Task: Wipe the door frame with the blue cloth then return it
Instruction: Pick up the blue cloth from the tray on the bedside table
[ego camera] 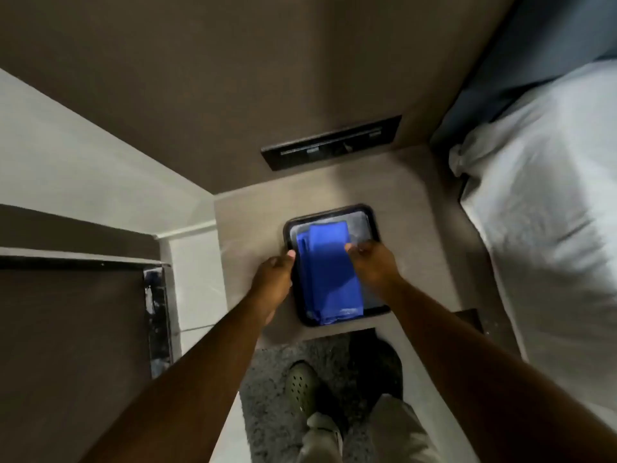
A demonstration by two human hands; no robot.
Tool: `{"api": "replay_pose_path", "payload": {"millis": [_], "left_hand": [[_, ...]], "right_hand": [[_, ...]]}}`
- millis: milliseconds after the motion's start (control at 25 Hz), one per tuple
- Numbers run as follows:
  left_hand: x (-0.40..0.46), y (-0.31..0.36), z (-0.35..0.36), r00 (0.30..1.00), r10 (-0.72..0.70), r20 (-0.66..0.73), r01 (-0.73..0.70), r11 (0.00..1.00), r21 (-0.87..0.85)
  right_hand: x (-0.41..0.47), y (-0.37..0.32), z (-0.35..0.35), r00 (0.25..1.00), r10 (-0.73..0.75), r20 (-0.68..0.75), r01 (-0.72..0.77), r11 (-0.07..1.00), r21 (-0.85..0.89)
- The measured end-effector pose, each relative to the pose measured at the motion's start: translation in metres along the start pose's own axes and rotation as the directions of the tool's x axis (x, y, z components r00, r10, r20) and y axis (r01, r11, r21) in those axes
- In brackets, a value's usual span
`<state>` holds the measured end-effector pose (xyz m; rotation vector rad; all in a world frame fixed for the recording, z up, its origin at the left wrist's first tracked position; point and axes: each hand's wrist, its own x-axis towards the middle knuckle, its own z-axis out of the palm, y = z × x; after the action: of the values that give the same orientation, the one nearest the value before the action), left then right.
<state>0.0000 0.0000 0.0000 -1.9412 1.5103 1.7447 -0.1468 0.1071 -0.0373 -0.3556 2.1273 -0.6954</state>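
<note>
A folded blue cloth (pixel 329 272) lies in a dark tray (pixel 360 210) on a small bedside table (pixel 414 228). My left hand (pixel 272 275) rests at the tray's left rim with its fingers curled against the cloth's left edge. My right hand (pixel 372 262) is at the cloth's right edge, fingertips pinched on it. The cloth hangs slightly over the tray's near rim. The door frame (pixel 157 315) stands at the left, a dark door edge with a glossy strip.
A bed with white bedding (pixel 547 208) fills the right side. A dark switch panel (pixel 332 143) sits on the wall behind the table. A grey shaggy rug (pixel 267 379) lies on the floor under the person's feet in green shoes (pixel 300 385).
</note>
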Motion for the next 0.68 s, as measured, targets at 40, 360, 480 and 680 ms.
{"api": "replay_pose_path", "payload": {"millis": [40,360,480,680], "left_hand": [[0.012,-0.005,0.009,1.0,0.012,0.028,-0.013,1.0,0.012],[0.068,-0.032,0.047,0.999,0.008,0.034,-0.011,0.996,0.088],[0.069,-0.035,0.046,0.999,-0.021,-0.028,0.022,0.999,0.029],[0.035,-0.03,0.032,0.999,-0.029,0.035,0.035,0.984,-0.173]], "right_hand": [[0.009,0.003,0.008,1.0,0.006,0.024,-0.005,0.998,-0.056],[0.038,0.042,0.05,0.999,0.027,0.036,-0.027,1.0,0.003],[0.033,0.038,0.047,0.995,0.014,0.094,-0.039,0.962,0.269],[-0.001,0.005,0.035,0.975,0.063,0.211,-0.178,0.794,0.581]]}}
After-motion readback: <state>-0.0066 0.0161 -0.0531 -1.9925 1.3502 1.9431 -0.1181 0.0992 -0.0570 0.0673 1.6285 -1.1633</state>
